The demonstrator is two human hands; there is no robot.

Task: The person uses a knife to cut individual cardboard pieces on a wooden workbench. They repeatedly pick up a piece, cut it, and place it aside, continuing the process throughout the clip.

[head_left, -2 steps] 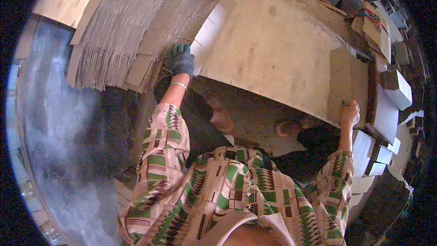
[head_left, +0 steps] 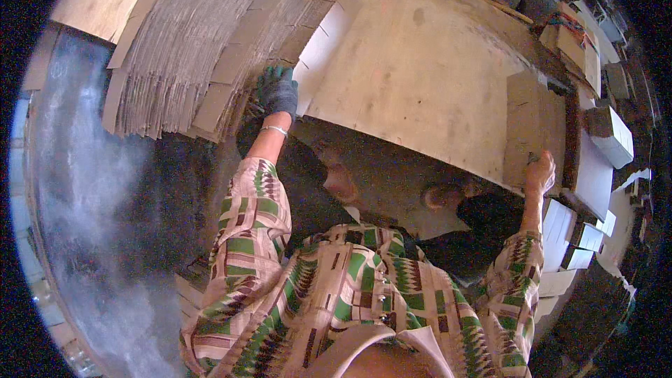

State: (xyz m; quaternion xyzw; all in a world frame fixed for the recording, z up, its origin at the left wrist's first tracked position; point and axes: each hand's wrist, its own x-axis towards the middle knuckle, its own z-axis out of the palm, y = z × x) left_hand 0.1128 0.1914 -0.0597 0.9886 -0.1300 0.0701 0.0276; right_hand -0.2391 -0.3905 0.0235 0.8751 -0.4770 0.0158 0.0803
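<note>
My left hand, in a dark grey and green glove, rests at the near end of a long row of flat brown cardboard pieces. Its fingers point forward over the cardboard edges and look stretched out. Beside it, a white-faced cardboard piece leans at the right end of the row. Bare and closed, my right hand is at the near right corner of the wooden table, by a flat brown cardboard piece. Something small and dark shows at its fingertips, too small to name.
Right of the table are stacked white and brown cardboard boxes and an upright board. An open carton with cords stands at the far right. Grey floor lies to the left. Dark space opens under the table's near edge.
My left hand's gloved fingers have straightened slightly over the cardboard edges. My right hand has shifted very little. The cardboard row and table look the same.
</note>
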